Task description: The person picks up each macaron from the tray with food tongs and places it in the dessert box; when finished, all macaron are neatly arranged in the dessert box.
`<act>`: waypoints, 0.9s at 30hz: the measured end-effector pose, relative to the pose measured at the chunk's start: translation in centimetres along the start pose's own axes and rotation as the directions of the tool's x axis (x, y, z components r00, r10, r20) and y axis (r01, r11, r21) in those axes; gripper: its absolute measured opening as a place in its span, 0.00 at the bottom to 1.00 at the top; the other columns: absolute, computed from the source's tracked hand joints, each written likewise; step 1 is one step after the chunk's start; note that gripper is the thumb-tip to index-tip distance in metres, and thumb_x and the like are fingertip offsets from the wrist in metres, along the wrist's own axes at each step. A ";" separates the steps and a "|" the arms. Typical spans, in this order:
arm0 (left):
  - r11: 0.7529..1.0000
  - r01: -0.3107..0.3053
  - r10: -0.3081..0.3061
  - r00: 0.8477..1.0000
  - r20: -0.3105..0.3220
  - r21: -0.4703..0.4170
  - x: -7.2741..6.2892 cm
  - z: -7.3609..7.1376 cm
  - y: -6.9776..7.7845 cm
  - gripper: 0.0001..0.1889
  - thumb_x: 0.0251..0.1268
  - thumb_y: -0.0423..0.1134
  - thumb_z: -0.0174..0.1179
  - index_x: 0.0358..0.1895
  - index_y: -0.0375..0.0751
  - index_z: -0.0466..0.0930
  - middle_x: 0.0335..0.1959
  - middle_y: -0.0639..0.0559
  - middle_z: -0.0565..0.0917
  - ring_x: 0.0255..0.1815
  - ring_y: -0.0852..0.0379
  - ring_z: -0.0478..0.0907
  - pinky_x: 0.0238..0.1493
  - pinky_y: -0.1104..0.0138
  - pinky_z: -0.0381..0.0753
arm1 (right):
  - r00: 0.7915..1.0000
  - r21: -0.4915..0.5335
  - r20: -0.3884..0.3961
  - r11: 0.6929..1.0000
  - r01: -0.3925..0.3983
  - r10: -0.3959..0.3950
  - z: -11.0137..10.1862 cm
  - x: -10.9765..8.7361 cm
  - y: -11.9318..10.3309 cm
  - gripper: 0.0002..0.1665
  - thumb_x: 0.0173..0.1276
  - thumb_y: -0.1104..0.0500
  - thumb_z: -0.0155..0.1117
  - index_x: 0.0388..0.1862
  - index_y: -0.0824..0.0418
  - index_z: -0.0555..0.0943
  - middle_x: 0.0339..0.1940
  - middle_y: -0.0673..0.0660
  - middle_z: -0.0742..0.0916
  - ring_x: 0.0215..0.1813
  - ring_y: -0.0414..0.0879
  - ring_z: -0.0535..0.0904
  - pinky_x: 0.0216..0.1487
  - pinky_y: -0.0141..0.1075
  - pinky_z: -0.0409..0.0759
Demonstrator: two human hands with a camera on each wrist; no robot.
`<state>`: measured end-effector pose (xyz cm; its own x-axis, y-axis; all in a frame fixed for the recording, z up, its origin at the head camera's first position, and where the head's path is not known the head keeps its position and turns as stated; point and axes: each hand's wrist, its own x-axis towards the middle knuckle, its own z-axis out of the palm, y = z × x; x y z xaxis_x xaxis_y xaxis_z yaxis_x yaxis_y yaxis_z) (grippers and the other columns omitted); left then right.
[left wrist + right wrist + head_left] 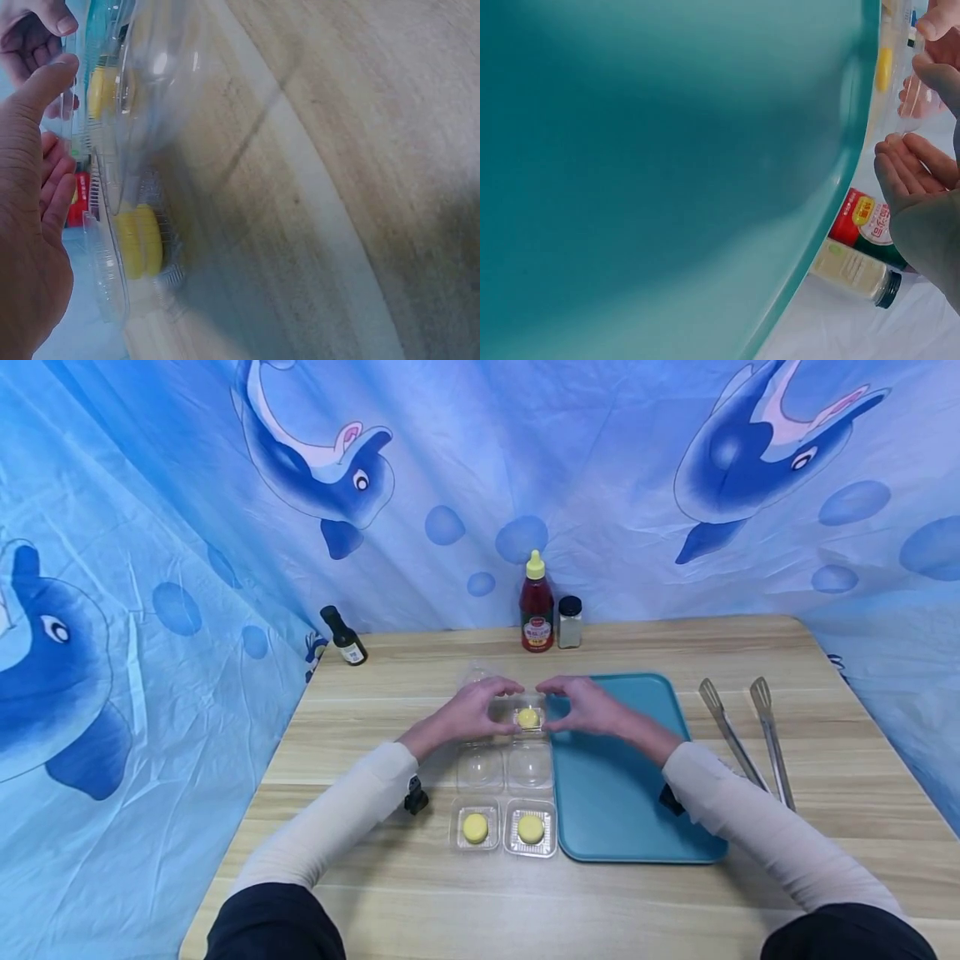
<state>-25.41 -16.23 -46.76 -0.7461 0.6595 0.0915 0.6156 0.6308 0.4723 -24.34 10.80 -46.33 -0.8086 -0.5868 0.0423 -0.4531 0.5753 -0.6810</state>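
My left hand [480, 706] and right hand [588, 706] face each other over a clear plastic box at the back. Their thumbs and fingers curve round its clear plastic lid [921, 105], holding opposite edges. Below the lid, a round yellow cake [528, 718] sits in the box. Another yellow cake [139, 240] in a neighbouring clear box shows in the left wrist view; my left hand covers it in the head view. Nearer me, two open boxes hold yellow cakes, one on the left [476, 828] and one on the right [531, 829]. Their domed lids [529, 766] lie folded back.
A teal tray [622, 827] lies right of the boxes, under my right forearm. Metal tongs [772, 743] rest further right. Along the back stand a red sauce bottle [536, 610] and a black-capped jar [570, 625]; a small dark bottle [345, 639] is at the back left.
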 end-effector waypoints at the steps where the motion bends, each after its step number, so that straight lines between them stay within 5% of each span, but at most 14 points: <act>1: 1.000 -0.005 0.005 1.000 0.000 0.008 0.0 0.1 0.0 0.41 0.59 0.55 0.80 0.73 0.44 0.75 0.69 0.49 0.80 0.67 0.50 0.77 0.73 0.53 0.76 | 1.000 -0.009 -0.001 1.000 0.001 -0.001 0.1 0.1 0.0 0.44 0.61 0.56 0.85 0.73 0.68 0.76 0.70 0.65 0.82 0.71 0.62 0.78 0.72 0.55 0.78; 27: 1.000 0.007 -0.008 0.999 0.033 0.012 0.0 0.2 -0.7 0.39 0.59 0.55 0.80 0.72 0.45 0.77 0.67 0.49 0.82 0.66 0.51 0.79 0.72 0.54 0.76 | 1.000 -0.087 0.009 0.996 0.008 -0.008 0.7 0.5 -0.1 0.41 0.62 0.55 0.85 0.70 0.68 0.80 0.66 0.64 0.85 0.67 0.58 0.81 0.69 0.53 0.81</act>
<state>-25.80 -16.54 -47.29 -0.7421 0.6676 0.0591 0.6130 0.6404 0.4628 -24.46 10.08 -46.72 -0.8018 -0.5962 0.0409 -0.4907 0.6178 -0.6144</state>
